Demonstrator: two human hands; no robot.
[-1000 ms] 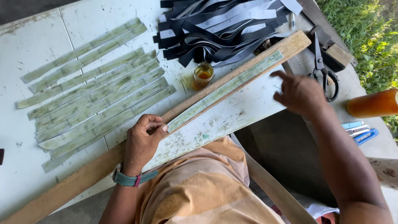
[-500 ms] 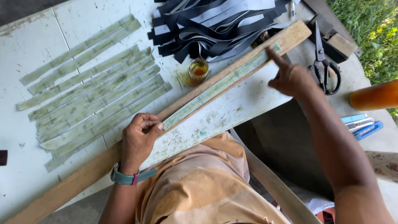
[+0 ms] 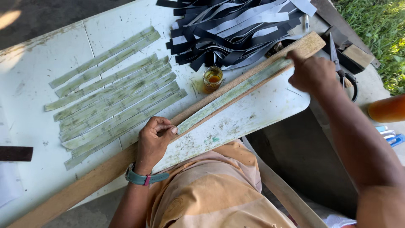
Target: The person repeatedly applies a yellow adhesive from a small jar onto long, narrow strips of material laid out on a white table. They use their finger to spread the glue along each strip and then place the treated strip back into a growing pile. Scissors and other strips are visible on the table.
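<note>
A long wooden board (image 3: pixel 97 177) lies slantwise across the white table (image 3: pixel 118 33). On it rests a pale green strip (image 3: pixel 230 98). My left hand (image 3: pixel 154 139) presses the strip's near end against the board, fingers curled on it. At the far end my right hand (image 3: pixel 312 71) pinches the strip by the board's tip. A small glass jar of amber liquid (image 3: pixel 212 78) stands just beyond the board's middle.
Several pale green strips (image 3: pixel 114 101) lie side by side on the table's left. A heap of black and grey strips (image 3: pixel 240 29) sits at the back. Scissors (image 3: pixel 342 69) and a wooden block (image 3: pixel 357 55) lie right of the board; an orange bottle (image 3: pixel 387 109) is at the far right.
My right hand has moved from the table's right edge up to the strip's far end and taken hold of it. My left hand stays on the near end.
</note>
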